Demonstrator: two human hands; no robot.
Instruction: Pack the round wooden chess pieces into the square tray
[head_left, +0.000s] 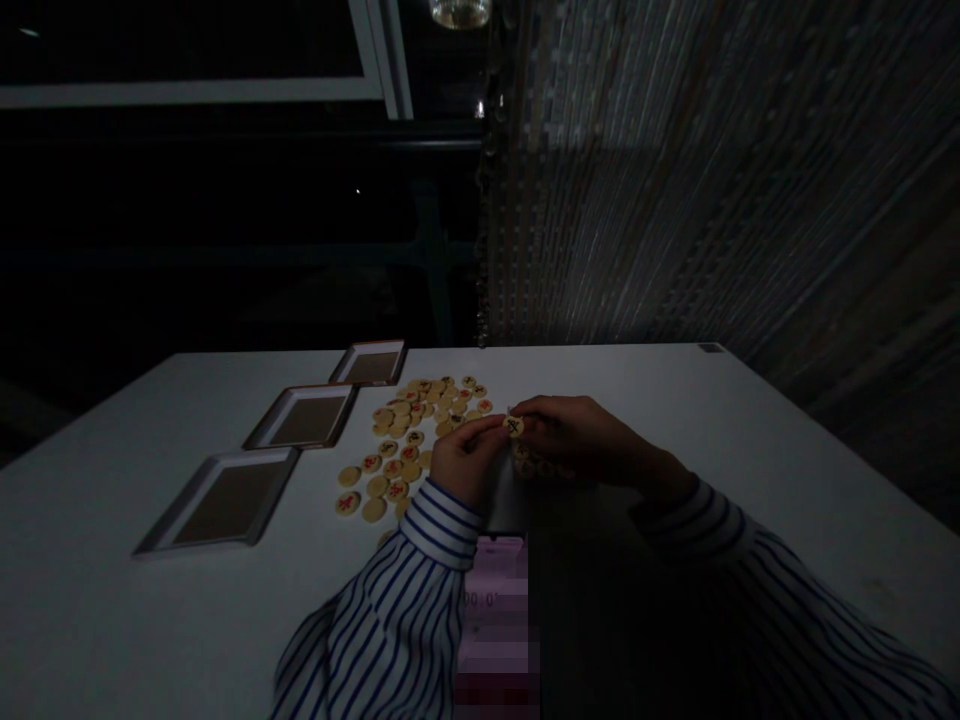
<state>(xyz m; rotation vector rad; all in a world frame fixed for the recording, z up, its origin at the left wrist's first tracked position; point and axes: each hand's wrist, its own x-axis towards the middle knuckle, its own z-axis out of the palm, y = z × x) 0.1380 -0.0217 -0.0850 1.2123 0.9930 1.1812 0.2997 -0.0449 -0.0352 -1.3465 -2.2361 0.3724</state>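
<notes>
Between my two hands, above the table, is a round, cream-coloured xiangqi piece (514, 427) with a dark character facing me. My left hand (466, 458) pinches it from the left, thumb and fingers together. From the right, my right hand (589, 432) has its curled fingers on the same piece. Under my right hand, partly hidden, sits a small group of xiangqi pieces (526, 468). A loose spread of xiangqi pieces (394, 467), with red or dark characters or blank faces up, lies left of and beyond my left hand; some overlap.
Three shallow rectangular trays stand in a slanting row on the left: a near one (274, 482), a middle one (346, 412) and a far one (400, 362). A phone with a lit pink screen (495, 585) lies by my left forearm. A bead curtain (630, 180) hangs behind the white table (750, 430).
</notes>
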